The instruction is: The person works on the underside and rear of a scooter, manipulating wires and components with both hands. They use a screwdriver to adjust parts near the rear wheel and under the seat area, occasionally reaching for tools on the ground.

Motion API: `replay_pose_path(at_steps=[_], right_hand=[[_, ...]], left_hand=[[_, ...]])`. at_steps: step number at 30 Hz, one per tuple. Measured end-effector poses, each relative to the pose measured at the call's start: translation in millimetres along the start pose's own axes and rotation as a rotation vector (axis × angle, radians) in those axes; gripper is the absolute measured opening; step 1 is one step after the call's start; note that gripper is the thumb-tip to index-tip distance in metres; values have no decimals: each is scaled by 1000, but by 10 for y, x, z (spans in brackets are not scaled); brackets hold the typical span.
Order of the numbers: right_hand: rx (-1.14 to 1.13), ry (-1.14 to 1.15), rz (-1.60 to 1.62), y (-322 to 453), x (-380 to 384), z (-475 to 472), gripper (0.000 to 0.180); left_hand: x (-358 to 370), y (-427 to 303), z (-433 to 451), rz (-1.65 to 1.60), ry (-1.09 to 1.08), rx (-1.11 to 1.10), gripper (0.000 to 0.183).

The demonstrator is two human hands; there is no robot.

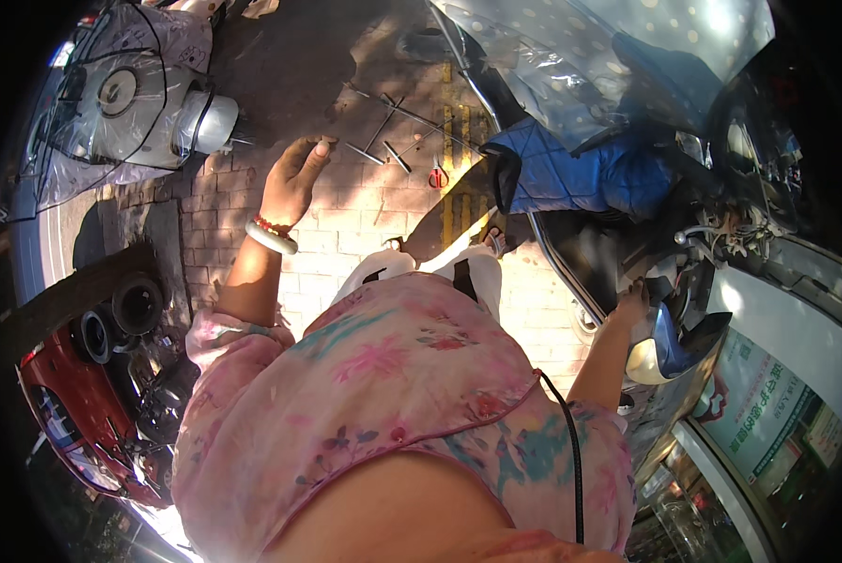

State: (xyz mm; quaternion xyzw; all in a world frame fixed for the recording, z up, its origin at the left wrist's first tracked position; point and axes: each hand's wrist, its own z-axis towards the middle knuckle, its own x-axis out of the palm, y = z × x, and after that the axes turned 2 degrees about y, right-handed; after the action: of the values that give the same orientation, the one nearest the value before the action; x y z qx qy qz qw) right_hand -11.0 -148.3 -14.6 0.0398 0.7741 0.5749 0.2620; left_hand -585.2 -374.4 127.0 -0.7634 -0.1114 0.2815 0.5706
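Observation:
My left hand (294, 181) is raised over the brick paving, with a white bangle and red beads at its wrist. Its thumb stands out from curved fingers, and I see nothing in it. On the ground beyond lie several crossed thin metal rods (397, 156) and red-handled scissors (438, 176). Down at the right, my right hand (632, 301) is against or close beside the shaded body of a parked scooter or similar vehicle (576, 260). What its fingers touch is too dark to tell. A blue quilted cover (569, 169) hangs on the vehicle above that hand.
Clear dotted plastic sheeting (555, 56) spreads at the upper right. A plastic-wrapped machine (139, 98) stands at the upper left. Tyres (137, 304) and a red car (76, 401) are to the left. A printed panel (766, 401) is at the lower right.

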Motion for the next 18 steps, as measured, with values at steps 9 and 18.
replay_pose_path(at_steps=[9,18], right_hand=[[90,518,-423,-210,974,-1073,20],[411,783,-581,-50,2066,-1183,23]], left_hand=[[-1269,812,112,-44,-146,-114,47],[-1033,881,1855,-6,-102,22,42]])
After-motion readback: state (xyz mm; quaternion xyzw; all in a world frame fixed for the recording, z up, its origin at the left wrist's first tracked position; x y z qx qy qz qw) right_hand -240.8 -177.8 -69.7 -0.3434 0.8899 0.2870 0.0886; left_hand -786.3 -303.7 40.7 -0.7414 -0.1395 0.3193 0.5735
